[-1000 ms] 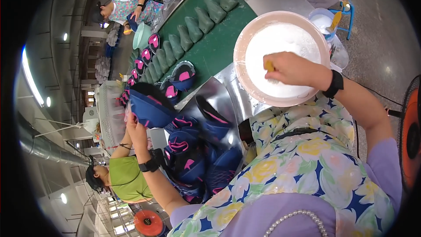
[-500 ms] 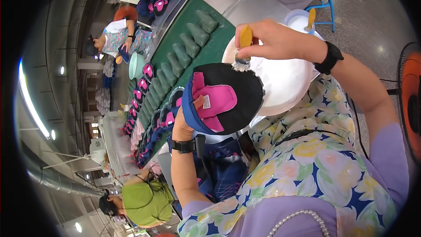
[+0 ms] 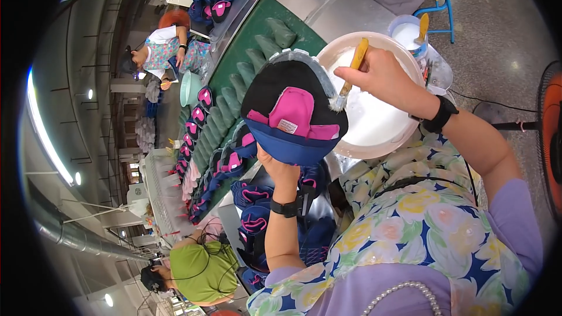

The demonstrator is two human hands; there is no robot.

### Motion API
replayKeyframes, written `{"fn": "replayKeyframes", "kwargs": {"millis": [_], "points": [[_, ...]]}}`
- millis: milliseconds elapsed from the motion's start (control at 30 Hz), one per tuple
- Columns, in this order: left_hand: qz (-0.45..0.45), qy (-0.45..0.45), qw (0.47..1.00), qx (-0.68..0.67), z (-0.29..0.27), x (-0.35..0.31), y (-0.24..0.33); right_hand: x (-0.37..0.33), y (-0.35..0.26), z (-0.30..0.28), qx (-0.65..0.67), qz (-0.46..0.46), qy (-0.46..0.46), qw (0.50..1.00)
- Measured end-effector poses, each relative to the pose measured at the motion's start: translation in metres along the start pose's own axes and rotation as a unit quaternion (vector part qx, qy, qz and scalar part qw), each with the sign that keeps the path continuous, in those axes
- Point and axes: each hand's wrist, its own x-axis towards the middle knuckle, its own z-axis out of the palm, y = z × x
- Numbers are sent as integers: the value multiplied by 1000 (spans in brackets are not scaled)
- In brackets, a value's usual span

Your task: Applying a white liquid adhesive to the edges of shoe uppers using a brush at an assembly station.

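Note:
My left hand [image 3: 280, 168] grips a shoe upper [image 3: 263, 90] from below, by its navy blue side. The upper's inside faces up: black lining, a bright pink tongue with a small white label, and a pale coating along part of the far rim. Between thumb and fingers my right hand [image 3: 386, 76] holds a paintbrush [image 3: 359, 58] with a yellow handle. White-wet bristles meet the upper's right edge. Under the right hand lies a wide pale pink bowl [image 3: 335, 52] of white liquid. The upper's underside and some left fingers are hidden.
A green conveyor belt [image 3: 234, 47] carries grey-green shoe lasts [image 3: 282, 33] and more uppers [image 3: 231, 161]. Navy uppers [image 3: 254, 222] are heaped beside my left forearm. Right of the bowl are a small bucket [image 3: 404, 20], a blue stool [image 3: 451, 20] and an orange fan [image 3: 549, 105]. Two co-workers are at left.
My left hand has turned the upper so its navy side points toward me. The brush has shifted right and down along the rim; a pale coating now shows along the far edge.

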Motion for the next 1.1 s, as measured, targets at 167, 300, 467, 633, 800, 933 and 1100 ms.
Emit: {"fn": "replayKeyframes", "kwargs": {"millis": [167, 300, 467, 633, 800, 933, 1100], "points": [[154, 39, 938, 310, -2, 9, -7, -15, -1, 10, 94, 80, -77, 989], [186, 25, 863, 469, -7, 15, 6, -20, -17, 3, 123, 87, -109, 983], [52, -45, 887, 457, -38, 23, 11, -16, -17, -15, 88, -64, -55, 993], [-314, -145, 937, 46, -45, -15, -10, -23, -12, -3, 99, -265, -75, 956], [-276, -156, 944, 93, -31, -20, -14, -23, -29, 21, 60, -458, -116, 879], [-228, -160, 950, 139, -27, -22, -14, -9, -13, 21, -59, -466, -118, 875], [-172, -153, 954, 194, -27, -29, -15, 0, -1, 3, -51, -229, -190, 953]]}}
